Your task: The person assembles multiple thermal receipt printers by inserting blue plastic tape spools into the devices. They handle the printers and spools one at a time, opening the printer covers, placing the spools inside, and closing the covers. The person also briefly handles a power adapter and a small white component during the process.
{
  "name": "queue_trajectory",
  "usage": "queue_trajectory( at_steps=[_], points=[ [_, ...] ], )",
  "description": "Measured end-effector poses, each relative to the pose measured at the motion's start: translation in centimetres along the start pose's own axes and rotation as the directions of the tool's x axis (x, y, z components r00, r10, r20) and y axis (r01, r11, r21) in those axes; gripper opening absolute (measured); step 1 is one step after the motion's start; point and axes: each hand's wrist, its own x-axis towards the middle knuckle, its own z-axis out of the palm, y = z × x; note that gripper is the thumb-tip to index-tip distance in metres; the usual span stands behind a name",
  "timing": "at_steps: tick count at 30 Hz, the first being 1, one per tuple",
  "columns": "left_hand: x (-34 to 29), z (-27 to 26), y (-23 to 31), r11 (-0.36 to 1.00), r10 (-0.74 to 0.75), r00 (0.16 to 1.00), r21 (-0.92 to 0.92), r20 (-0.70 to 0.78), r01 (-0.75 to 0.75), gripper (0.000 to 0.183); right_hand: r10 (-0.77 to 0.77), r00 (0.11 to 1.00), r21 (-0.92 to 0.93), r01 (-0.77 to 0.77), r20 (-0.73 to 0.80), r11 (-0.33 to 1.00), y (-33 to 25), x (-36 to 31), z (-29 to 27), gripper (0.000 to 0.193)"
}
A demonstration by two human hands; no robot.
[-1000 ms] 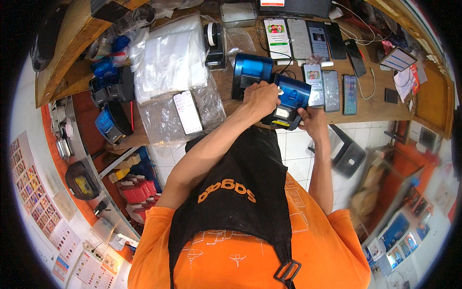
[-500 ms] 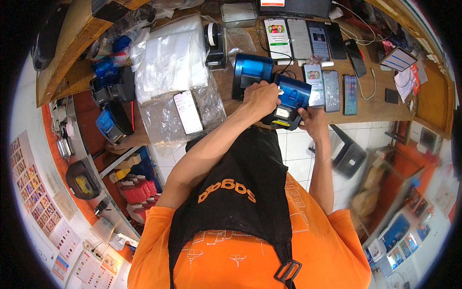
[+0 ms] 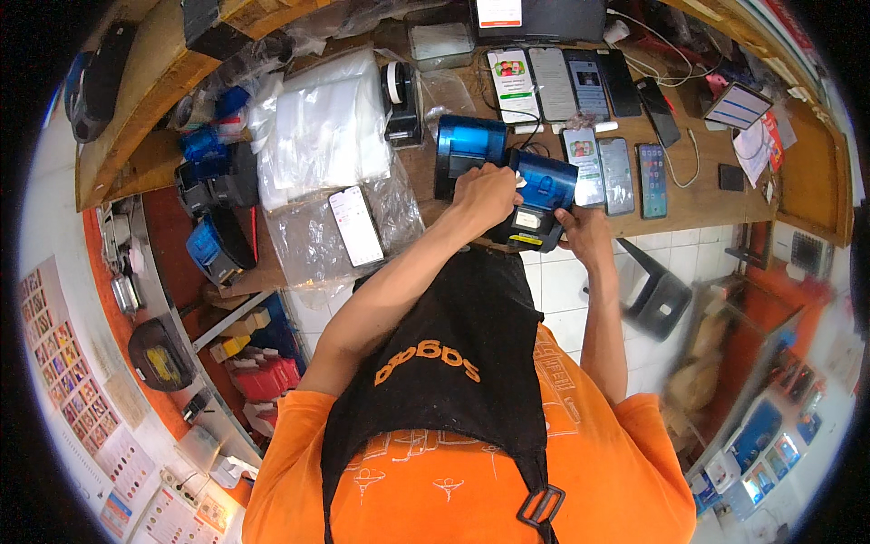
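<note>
A compact black thermal label printer with a translucent blue lid is at the near edge of the wooden table. My left hand is closed at its left side, fingers bent, with a small white bit showing at the fingertips. What exactly those fingers pinch is hidden. On the other side, my right hand grips the printer's near right corner, thumb on top and the remaining fingers mostly out of sight. A second blue-lidded printer stands just behind my left hand.
Several phones lie to the right and behind. On the left are clear plastic bags, with a lit phone on top. A tape dispenser stands beyond them. More blue-and-black printers sit far left; a black stool is below.
The whole view has shifted slightly. Both hands keep their places on the label printer, and its lid looks nearly the same.
</note>
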Motion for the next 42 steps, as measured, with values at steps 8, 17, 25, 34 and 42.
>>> queue_trajectory(
  at_steps=[8,17,25,34,42],
  points=[
    [-1.0,1.0,-0.6,0.995,-0.033,0.996,-0.096,-0.089,0.024,0.038,-0.122,0.991,0.049,0.125,-0.047,0.991,1.3,0.3,-0.3,0.034],
    [-3.3,2.3,-0.3,0.989,-0.077,0.965,-0.143,-0.252,0.041,0.054,-0.536,0.844,-0.104,0.533,-0.006,0.84,3.9,-1.1,1.8,0.113],
    [-3.7,4.5,0.3,0.98,-0.163,0.918,-0.164,-0.361,0.11,0.053,-0.411,0.877,-0.142,0.387,-0.248,0.911,2.5,-3.8,5.6,0.136],
    [-4.2,5.3,1.0,0.955,-0.242,0.898,-0.253,-0.368,0.153,0.057,-0.462,0.841,-0.103,0.452,-0.281,0.886,2.7,-3.9,5.4,0.138],
    [-4.5,10.1,-0.8,0.921,-0.365,0.884,-0.251,-0.292,0.297,0.077,-0.447,0.866,0.02,0.462,-0.224,0.887,3.9,-3.6,5.5,0.133]
  ],
)
